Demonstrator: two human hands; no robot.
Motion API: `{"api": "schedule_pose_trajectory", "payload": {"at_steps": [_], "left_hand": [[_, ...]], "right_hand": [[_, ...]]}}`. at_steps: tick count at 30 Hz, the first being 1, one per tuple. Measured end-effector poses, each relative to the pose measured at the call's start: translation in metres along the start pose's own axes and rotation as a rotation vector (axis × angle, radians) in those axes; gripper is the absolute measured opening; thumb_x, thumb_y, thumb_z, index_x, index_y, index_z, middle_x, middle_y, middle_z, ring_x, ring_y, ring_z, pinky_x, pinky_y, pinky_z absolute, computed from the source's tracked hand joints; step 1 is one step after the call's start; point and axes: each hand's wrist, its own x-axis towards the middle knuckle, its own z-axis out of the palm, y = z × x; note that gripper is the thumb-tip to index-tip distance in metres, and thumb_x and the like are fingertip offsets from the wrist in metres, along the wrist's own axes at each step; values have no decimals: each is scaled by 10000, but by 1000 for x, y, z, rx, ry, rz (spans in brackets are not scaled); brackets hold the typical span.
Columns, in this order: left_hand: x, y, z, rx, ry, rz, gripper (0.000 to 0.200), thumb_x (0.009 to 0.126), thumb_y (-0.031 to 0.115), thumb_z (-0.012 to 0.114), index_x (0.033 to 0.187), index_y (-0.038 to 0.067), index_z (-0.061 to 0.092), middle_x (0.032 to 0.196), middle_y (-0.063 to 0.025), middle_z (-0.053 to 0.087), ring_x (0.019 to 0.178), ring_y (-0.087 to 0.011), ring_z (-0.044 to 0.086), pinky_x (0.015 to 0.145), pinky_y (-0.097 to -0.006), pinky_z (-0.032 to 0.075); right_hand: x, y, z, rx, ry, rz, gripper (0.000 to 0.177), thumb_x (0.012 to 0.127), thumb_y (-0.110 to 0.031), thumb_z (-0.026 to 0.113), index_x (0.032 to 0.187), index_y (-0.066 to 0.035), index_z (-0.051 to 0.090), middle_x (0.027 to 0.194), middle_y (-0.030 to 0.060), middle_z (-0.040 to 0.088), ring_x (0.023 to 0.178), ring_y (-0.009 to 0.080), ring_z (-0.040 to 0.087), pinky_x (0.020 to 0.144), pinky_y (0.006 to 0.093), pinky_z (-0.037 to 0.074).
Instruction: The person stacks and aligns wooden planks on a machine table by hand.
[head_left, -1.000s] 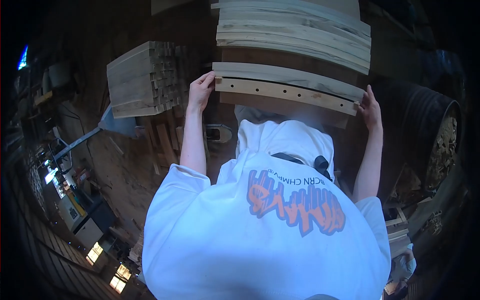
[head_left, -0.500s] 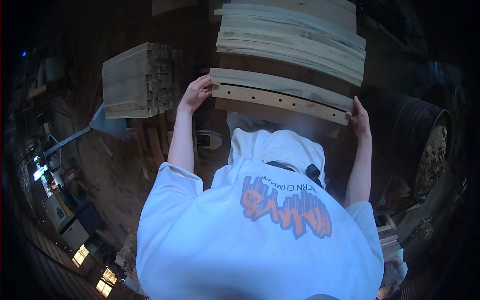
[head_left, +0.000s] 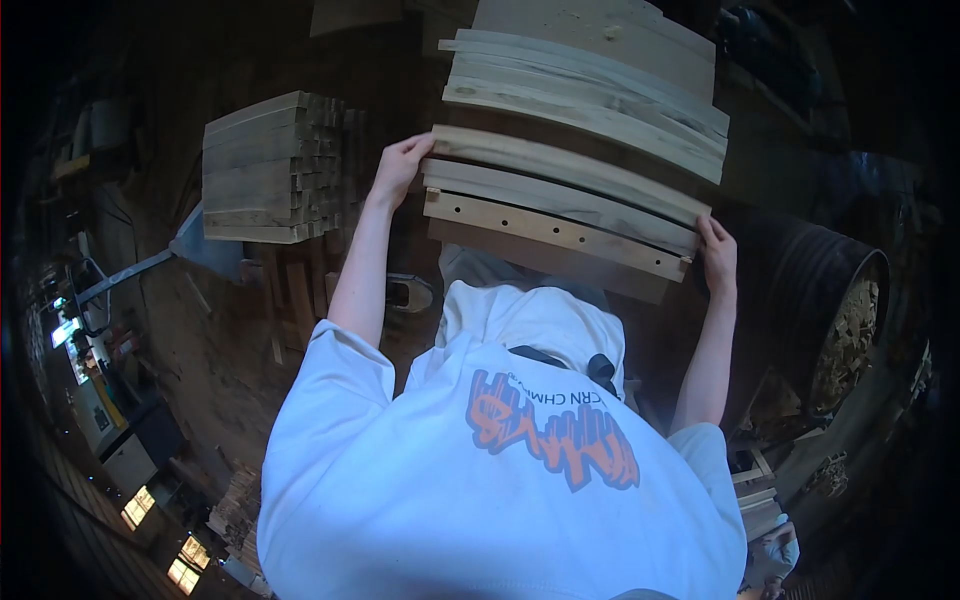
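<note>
A curved wooden slat with a row of small holes (head_left: pixel 555 232) lies across the dark bench in front of me. Two pale curved slats sit just behind it, the nearer one (head_left: pixel 570 197) touching it. My left hand (head_left: pixel 400 165) grips the left end of the farther pale slat (head_left: pixel 560 162). My right hand (head_left: pixel 718 255) holds the right end of the holed slat, fingers wrapped around its tip. My white shirt with orange lettering (head_left: pixel 520 460) fills the lower part of the view.
More pale curved slats are piled at the back (head_left: pixel 590 90). A block of stacked square sticks (head_left: pixel 270 165) stands to the left. A dark barrel of wood scraps (head_left: pixel 850 320) is at the right. Another person (head_left: pixel 770 550) is at the bottom right.
My left hand has shifted from the holed slat's end up to a pale slat. A second pale slat now lies behind the holed one. My right hand moved slightly down.
</note>
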Motion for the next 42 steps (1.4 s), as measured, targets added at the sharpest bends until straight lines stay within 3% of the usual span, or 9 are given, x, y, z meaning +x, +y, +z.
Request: {"api": "schedule_pose_trajectory", "payload": {"at_steps": [4,10,12,14,17,22,29,38,42], "left_hand": [[-22,-7,-11,-244,-109,-217,373,953,236,635,1235,-7,619,1132,-65,663,1007,-139,628,887,-306,496],[-5,-6,-17,-368,-294,-317,459,924,335,644,1267,35,587,1070,-17,649,946,-112,606,795,-268,474],[10,2,-16,-363,-327,-321,478,927,398,629,1262,58,592,1043,-12,646,930,-114,602,796,-272,471],[38,11,-11,-260,-243,-345,442,974,382,567,1239,30,594,1069,-37,653,969,-142,610,857,-324,490],[71,53,18,-81,-83,-93,386,945,318,647,1162,0,669,1060,-55,680,959,-125,624,860,-296,508],[72,52,19,6,-55,-67,343,904,238,704,1150,0,686,1004,-46,702,878,-118,638,830,-281,520],[45,35,-3,-294,-247,-295,448,893,228,677,1284,21,604,1130,-48,663,1042,-137,601,895,-317,469],[64,45,-11,-234,-365,-383,427,914,244,627,1265,3,598,1169,-90,652,1077,-184,606,934,-352,468],[97,72,14,-114,-189,-182,395,934,333,668,1123,-13,685,1036,-88,701,952,-156,658,891,-305,514]], "right_hand": [[-15,17,0,76,-23,-68,372,940,-255,676,1215,-7,646,1057,-5,670,889,45,586,716,185,435],[-4,9,-10,-61,-125,25,410,955,-297,650,1285,-59,598,1160,-4,639,1034,83,578,849,243,458],[7,-2,-7,17,-229,190,658,952,-552,547,1373,-47,520,1252,18,589,1089,123,530,909,283,405],[33,-14,4,121,-152,187,680,963,-581,498,1354,-26,538,1282,72,588,1152,164,532,979,307,386],[64,-40,25,143,12,-83,637,962,-518,552,1305,18,574,1243,92,623,1121,153,543,992,322,394],[57,-46,16,15,-7,-33,544,954,-420,619,1249,37,611,1180,78,655,1093,144,570,976,293,407],[22,-27,4,134,-161,105,438,925,-358,680,1188,-10,646,1109,19,662,1034,106,576,914,270,427],[47,-18,-11,88,-218,141,428,971,-421,589,1138,-35,664,1073,19,664,1002,117,581,891,275,433],[76,-81,28,291,173,-35,409,974,-425,587,1048,-35,685,942,-4,647,841,90,545,782,242,419]]}}
